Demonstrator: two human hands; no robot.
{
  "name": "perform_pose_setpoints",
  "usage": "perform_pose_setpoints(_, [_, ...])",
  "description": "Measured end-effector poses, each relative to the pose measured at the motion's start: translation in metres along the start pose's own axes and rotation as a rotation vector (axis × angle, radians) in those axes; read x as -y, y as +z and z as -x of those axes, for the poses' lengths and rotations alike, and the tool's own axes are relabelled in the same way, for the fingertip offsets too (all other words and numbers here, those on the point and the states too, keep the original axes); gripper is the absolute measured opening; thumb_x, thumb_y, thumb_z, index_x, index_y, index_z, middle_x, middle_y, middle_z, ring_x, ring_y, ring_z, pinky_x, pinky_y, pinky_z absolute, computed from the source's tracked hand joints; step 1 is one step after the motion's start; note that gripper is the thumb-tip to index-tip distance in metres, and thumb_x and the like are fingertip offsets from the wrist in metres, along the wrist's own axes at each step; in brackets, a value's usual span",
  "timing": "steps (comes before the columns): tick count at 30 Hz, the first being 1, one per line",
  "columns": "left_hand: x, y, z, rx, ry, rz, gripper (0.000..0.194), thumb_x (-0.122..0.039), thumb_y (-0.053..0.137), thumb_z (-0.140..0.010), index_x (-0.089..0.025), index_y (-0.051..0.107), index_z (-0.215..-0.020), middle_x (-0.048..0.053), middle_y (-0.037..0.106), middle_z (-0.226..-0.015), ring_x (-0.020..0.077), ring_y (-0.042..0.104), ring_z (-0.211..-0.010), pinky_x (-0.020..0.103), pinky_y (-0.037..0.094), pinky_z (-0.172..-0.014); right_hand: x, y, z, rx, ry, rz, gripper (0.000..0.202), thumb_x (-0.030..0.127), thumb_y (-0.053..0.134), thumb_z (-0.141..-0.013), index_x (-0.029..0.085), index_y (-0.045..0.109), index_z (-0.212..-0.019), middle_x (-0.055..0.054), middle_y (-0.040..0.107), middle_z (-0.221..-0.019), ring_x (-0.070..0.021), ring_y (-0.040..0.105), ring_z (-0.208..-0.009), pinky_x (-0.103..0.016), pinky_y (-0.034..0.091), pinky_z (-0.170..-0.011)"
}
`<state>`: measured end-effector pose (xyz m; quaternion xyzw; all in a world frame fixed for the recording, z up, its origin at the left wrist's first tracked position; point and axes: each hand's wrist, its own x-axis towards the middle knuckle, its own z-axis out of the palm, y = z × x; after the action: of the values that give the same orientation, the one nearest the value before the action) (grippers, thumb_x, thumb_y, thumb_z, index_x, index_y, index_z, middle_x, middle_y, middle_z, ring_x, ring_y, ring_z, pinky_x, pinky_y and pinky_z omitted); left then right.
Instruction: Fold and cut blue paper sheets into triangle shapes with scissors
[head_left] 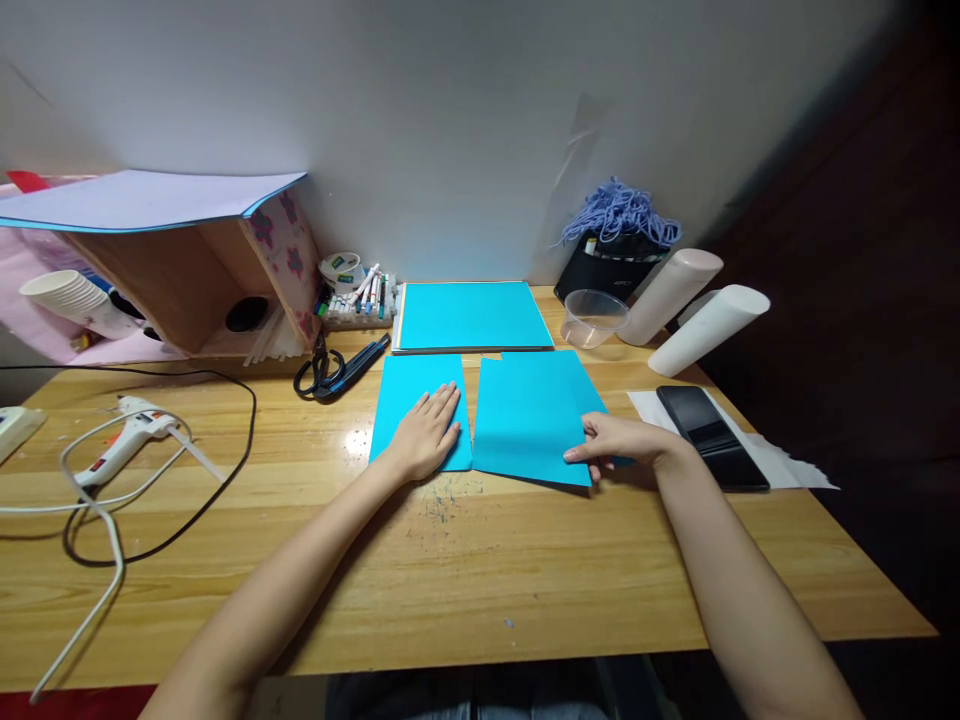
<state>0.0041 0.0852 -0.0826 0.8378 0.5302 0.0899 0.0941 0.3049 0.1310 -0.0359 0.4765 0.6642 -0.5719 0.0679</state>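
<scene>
Right grip [613, 442] pinches the right blue sheet [525, 410]; left grip [429, 435], flattened out, seemingly steadies the left blue sheet [421, 376]

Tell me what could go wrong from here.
Crease: the right hand pinches a blue sheet near its front right corner, so the paper could bend there.
Knock: the phone lies beside the right arm, partly on white paper; a sideways sweep might shift both.
Snag: the white cord runs past the glue gun toward the table's front edge; catching it might disturb the gun.
</scene>
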Motion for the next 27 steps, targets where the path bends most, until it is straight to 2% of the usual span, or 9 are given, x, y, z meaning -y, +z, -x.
perform_pose_setpoints(4, [0.000, -0.001, 0.000, -0.001, 0.002, -0.001, 0.053, -0.041, 0.016, -0.090, -0.017, 0.015, -0.138, 0.005, 0.010, -0.144, 0.0168, 0.008, -0.132, 0.035, 0.010, -0.108, -0.005, -0.004, 0.003, 0.025, -0.026, 0.021, 0.046, 0.053, 0.066, -0.061, 0.014, 0.052, -0.044, -0.009, 0.062, -0.051, -0.0094, 0.043, -0.041, -0.022, 0.030, -0.041])
perform_pose_setpoints(6, [-0.001, -0.001, 0.001, 0.001, 0.000, 0.003, 0.053, -0.040, 0.016, -0.090, -0.016, 0.016, -0.138, 0.005, 0.010, -0.144, 0.0168, 0.009, -0.132, 0.036, 0.010, -0.108, -0.009, -0.008, 0.007, 0.003, -0.028, 0.007, 0.043, 0.053, 0.066, -0.061, 0.013, 0.053, -0.049, -0.007, 0.062, -0.052, -0.0096, 0.044, -0.041, -0.021, 0.029, -0.041])
perform_pose_setpoints(12, [0.001, -0.003, -0.001, -0.013, -0.013, 0.072, 0.051, -0.037, 0.021, -0.089, -0.015, 0.020, -0.136, 0.007, 0.013, -0.144, 0.0179, 0.012, -0.132, 0.037, 0.013, -0.108, -0.009, -0.013, 0.018, -0.148, -0.123, -0.113, 0.041, 0.051, 0.069, -0.059, 0.015, 0.055, -0.068, -0.004, 0.061, -0.060, -0.0135, 0.052, -0.048, -0.022, 0.036, -0.043])
perform_pose_setpoints(14, [0.004, -0.008, -0.002, -0.102, -0.115, 0.104, 0.049, -0.034, 0.027, -0.088, -0.014, 0.028, -0.132, 0.010, 0.013, -0.144, 0.0210, 0.013, -0.131, 0.038, 0.018, -0.106, -0.001, -0.008, 0.017, -0.235, -0.175, -0.148, 0.043, 0.051, 0.071, -0.056, 0.015, 0.056, -0.073, -0.005, 0.062, -0.069, -0.0173, 0.056, -0.059, -0.025, 0.042, -0.049])
perform_pose_setpoints(17, [0.011, -0.020, -0.003, -0.314, -0.437, 0.059, 0.049, -0.031, 0.037, -0.083, -0.009, 0.034, -0.127, 0.018, 0.021, -0.138, 0.0296, 0.020, -0.127, 0.045, 0.025, -0.101, 0.010, 0.007, 0.012, -0.427, -0.274, -0.258, 0.048, 0.053, 0.072, -0.053, 0.015, 0.058, -0.079, -0.008, 0.062, -0.075, -0.0248, 0.059, -0.073, -0.031, 0.047, -0.059])
perform_pose_setpoints(20, [0.019, -0.030, 0.001, -0.407, -0.654, -0.072, 0.066, -0.039, 0.048, -0.077, -0.002, 0.028, -0.127, 0.027, 0.032, -0.127, 0.0389, 0.030, -0.118, 0.051, 0.030, -0.093, 0.017, 0.026, 0.008, -0.573, -0.423, -0.412, 0.062, 0.051, 0.075, -0.050, 0.019, 0.055, -0.099, -0.011, 0.062, -0.092, -0.0310, 0.055, -0.092, -0.038, 0.049, -0.071])
perform_pose_setpoints(23, [0.029, -0.034, 0.006, -0.338, -0.727, -0.079, 0.080, -0.046, 0.056, -0.071, 0.003, 0.026, -0.126, 0.030, 0.041, -0.114, 0.0413, 0.042, -0.106, 0.048, 0.039, -0.082, 0.020, 0.043, 0.005, -0.511, -0.468, -0.431, 0.074, 0.044, 0.079, -0.046, 0.022, 0.050, -0.111, -0.011, 0.058, -0.106, -0.0332, 0.051, -0.102, -0.041, 0.048, -0.077])
perform_pose_setpoints(25, [0.035, -0.034, 0.008, -0.281, -0.724, 0.015, 0.074, -0.045, 0.058, -0.070, 0.001, 0.032, -0.122, 0.027, 0.046, -0.108, 0.0382, 0.048, -0.101, 0.043, 0.043, -0.077, 0.023, 0.050, 0.003, -0.385, -0.440, -0.402, 0.071, 0.043, 0.079, -0.047, 0.022, 0.051, -0.109, -0.010, 0.060, -0.101, -0.0329, 0.052, -0.099, -0.041, 0.049, -0.076])
perform_pose_setpoints(27, [0.040, -0.033, 0.007, -0.259, -0.678, 0.131, 0.060, -0.041, 0.058, -0.071, -0.007, 0.039, -0.116, 0.021, 0.052, -0.105, 0.0338, 0.052, -0.097, 0.039, 0.045, -0.075, 0.028, 0.054, -0.001, -0.233, -0.393, -0.361, 0.058, 0.043, 0.077, -0.052, 0.020, 0.054, -0.100, -0.008, 0.062, -0.094, -0.0305, 0.055, -0.094, -0.039, 0.049, -0.075])
